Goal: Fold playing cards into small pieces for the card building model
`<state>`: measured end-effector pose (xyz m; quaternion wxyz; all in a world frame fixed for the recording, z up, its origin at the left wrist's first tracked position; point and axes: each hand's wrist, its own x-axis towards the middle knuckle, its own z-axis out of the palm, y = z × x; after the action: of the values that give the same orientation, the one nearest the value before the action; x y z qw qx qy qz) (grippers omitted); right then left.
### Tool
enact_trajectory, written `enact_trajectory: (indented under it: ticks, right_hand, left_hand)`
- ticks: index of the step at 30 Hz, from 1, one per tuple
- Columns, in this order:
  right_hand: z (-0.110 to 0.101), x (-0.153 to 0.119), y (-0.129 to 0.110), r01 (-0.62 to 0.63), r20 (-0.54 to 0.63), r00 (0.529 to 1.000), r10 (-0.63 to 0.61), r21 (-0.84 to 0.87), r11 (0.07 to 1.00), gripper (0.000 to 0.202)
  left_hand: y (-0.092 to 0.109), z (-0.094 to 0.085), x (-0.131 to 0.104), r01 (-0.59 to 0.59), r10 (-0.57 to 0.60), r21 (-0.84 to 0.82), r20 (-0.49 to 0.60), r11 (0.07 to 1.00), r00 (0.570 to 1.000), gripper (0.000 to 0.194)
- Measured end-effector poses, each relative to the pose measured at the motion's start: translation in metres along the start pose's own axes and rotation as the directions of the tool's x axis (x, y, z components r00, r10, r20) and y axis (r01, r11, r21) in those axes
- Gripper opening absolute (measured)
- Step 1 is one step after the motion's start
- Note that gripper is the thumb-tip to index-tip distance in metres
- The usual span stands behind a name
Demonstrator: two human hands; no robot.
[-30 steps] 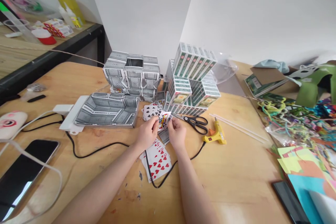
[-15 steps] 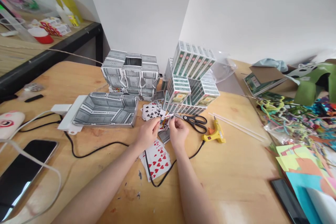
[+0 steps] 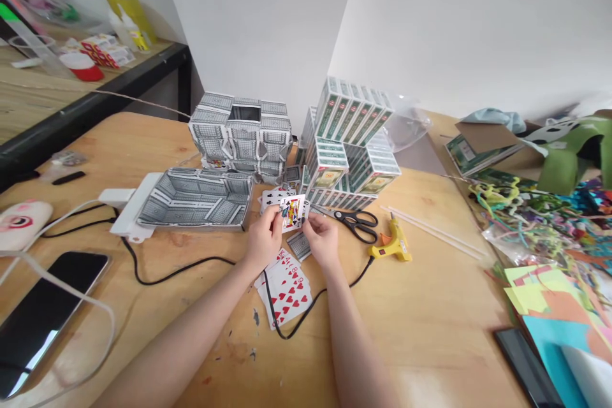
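Observation:
Between my two hands is a face card (image 3: 292,213), a jack of clubs, with its picture side toward me. My left hand (image 3: 264,237) pinches its left edge. The fingers of my right hand (image 3: 322,238) are closed at its right edge, where part of another card shows. Club cards (image 3: 272,197) lie behind my left hand. A fanned stack of heart cards (image 3: 287,296) lies in front, and a face-down card (image 3: 299,246) rests between my hands. Black-handled scissors (image 3: 356,224) and a yellow glue gun (image 3: 393,243) lie right of my right hand.
A card-built tray (image 3: 196,199) and a card-built box structure (image 3: 241,134) stand back left. Stacked card boxes (image 3: 351,111) rise behind the scissors. A black cable (image 3: 184,268) crosses the table. A phone (image 3: 50,312) lies left; coloured paper (image 3: 549,306) lies right.
The face card has come up and turned flat toward me, showing more of its picture. My left hand has shifted slightly left and is more spaced from my right.

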<state>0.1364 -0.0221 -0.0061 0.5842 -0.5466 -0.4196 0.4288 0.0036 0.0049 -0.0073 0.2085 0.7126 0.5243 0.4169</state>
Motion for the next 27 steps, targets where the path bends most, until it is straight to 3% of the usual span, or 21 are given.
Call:
enact_trajectory:
  ticks: [6, 10, 13, 15, 18, 22, 27]
  right_hand:
    - [0.0011, 0.0004, 0.0077, 0.035, -0.033, 0.999, -0.042, -0.201, 0.979, 0.029]
    - [0.0006, -0.0037, 0.0068, 0.110, -0.094, 0.979, -0.180, -0.499, 0.860, 0.029]
    - [-0.0001, -0.0054, 0.0036, 0.128, -0.115, 0.966, -0.230, -0.558, 0.820, 0.029]
    - [-0.0010, -0.0045, 0.0016, 0.112, -0.142, 0.969, -0.204, -0.483, 0.868, 0.030]
    - [-0.0024, -0.0008, -0.0002, 0.006, -0.176, 0.984, -0.040, -0.186, 0.982, 0.037]
    - [-0.0022, 0.0028, -0.0006, -0.158, 0.010, 0.987, 0.159, 0.191, 0.969, 0.033]
    - [-0.0006, -0.0002, -0.0016, -0.218, 0.185, 0.967, 0.174, 0.254, 0.942, 0.029]
  left_hand:
    - [0.0013, 0.0016, 0.0001, -0.008, 0.007, 0.016, 0.071, 1.000, 0.997, 0.017]
    - [0.0061, 0.0015, -0.0002, -0.001, 0.002, -0.008, 0.115, 1.000, 0.993, 0.012]
    - [0.0076, 0.0005, 0.0008, 0.033, -0.027, -0.056, 0.109, 0.998, 0.994, 0.010]
    - [0.0064, 0.0001, 0.0024, 0.078, -0.064, -0.124, 0.111, 0.989, 0.992, 0.010]
    - [0.0030, 0.0004, 0.0052, 0.182, -0.140, -0.275, 0.166, 0.944, 0.976, 0.011]
    - [0.0025, 0.0000, 0.0077, 0.312, -0.202, -0.466, 0.271, 0.828, 0.941, 0.011]
    - [0.0055, -0.0026, 0.0069, 0.382, -0.201, -0.589, 0.351, 0.712, 0.915, 0.009]
